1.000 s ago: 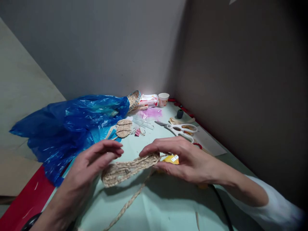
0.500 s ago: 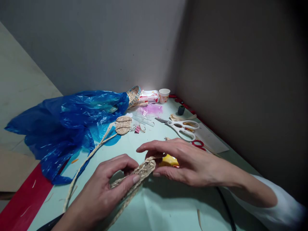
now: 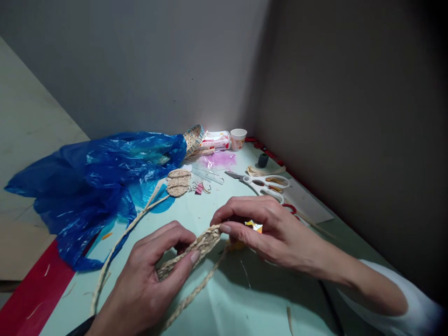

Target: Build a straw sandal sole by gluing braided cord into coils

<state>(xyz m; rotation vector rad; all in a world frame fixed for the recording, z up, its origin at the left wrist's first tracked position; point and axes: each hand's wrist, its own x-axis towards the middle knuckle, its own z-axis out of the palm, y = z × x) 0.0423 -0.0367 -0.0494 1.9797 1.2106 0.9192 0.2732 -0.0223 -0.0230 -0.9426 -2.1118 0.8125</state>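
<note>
A coiled piece of braided straw (image 3: 207,240) is held between the thumb and fingers of my left hand (image 3: 149,273). My right hand (image 3: 269,231) pinches the far end of the same piece between thumb and forefinger. A loose length of straw braid (image 3: 196,295) runs below, from under the right fingers toward the front edge. Behind the right fingers shows part of a yellow packet (image 3: 258,227), mostly covered. A thin pale thread (image 3: 246,274) shows against the table below the right hand.
White-handled scissors (image 3: 262,183) lie beyond my right hand, near red-handled scissors (image 3: 291,209). A woven oval straw piece (image 3: 178,182) with a long strand lies by a blue plastic bag (image 3: 101,172). A paper cup (image 3: 238,139) and dark thread spool (image 3: 263,160) stand farther back.
My right thumb and forefinger have closed on the end of the straw braid. The loose braid has swung right and apart from the coiled piece.
</note>
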